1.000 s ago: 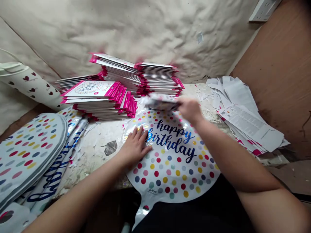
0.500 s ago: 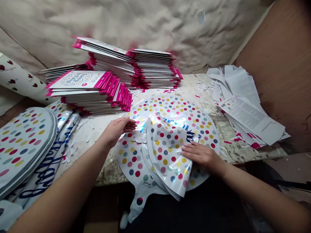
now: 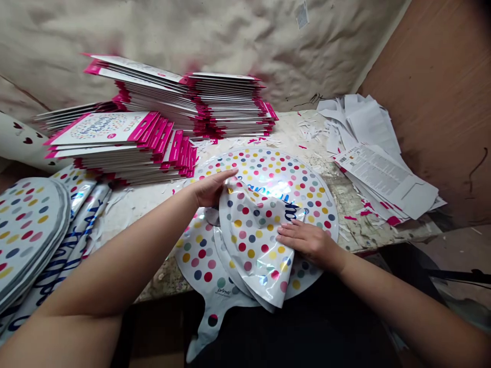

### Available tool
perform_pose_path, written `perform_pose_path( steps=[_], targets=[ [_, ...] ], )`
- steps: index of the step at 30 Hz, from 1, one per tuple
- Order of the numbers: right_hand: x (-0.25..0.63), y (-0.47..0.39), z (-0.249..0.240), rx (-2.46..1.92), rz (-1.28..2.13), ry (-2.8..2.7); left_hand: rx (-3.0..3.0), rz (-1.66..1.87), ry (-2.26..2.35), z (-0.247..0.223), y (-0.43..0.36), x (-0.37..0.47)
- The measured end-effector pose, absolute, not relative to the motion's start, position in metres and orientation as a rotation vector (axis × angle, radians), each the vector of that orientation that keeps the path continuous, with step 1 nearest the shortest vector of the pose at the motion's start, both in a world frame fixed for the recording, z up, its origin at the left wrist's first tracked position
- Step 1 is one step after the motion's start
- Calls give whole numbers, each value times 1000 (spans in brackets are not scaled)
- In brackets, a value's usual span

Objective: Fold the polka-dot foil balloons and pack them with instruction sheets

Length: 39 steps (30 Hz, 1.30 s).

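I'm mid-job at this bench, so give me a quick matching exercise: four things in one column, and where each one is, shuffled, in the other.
Things
1. left hand
2. right hand
3. pink-and-white card packs
4. loose white paper sheets

Places
A. resting on the right side of the folded polka-dot foil balloon
B. in an untidy pile at the right end of the table
C. at the upper-left edge of the folded polka-dot foil balloon
D. stacked toward the back left of the table

Pairs
1-C, 2-A, 3-D, 4-B
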State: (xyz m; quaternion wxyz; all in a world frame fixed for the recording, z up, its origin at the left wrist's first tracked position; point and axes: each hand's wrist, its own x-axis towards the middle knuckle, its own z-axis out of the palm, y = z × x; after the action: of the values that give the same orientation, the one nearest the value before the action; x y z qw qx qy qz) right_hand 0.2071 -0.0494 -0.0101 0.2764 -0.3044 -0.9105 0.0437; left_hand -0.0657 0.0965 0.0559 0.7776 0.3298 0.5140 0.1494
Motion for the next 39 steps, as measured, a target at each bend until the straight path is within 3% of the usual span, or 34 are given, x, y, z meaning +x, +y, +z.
perform_pose_path(
  steps=[5, 14, 17, 26, 30, 33, 36, 39],
  targets=[
    [210, -50, -8, -796, 145, -2444, 580, 323, 1146, 51, 88, -55],
    [227, -44, 1, -937, 440, -2464, 1041, 1273, 1307, 51, 86, -100],
    [224, -43, 17, -954, 499, -2611, 1281, 1250, 1288, 60, 58, -101],
    [170, -61, 9, -1249, 43, -2472, 1750, 1334, 1300, 75, -4, -69],
    [172, -49, 6, -1279, 262, -2153, 1946, 1355, 1246, 85, -9, -58],
    [189, -37, 5, -1355, 446, -1479, 2109, 1211, 1196, 82, 4, -40],
    [202, -28, 2, -1376, 452, -961, 2430, 652, 899, 62, 29, -8],
    [208, -23, -2, -1356, 481, -818, 2580, 241, 624, 38, 60, 22]
  ],
)
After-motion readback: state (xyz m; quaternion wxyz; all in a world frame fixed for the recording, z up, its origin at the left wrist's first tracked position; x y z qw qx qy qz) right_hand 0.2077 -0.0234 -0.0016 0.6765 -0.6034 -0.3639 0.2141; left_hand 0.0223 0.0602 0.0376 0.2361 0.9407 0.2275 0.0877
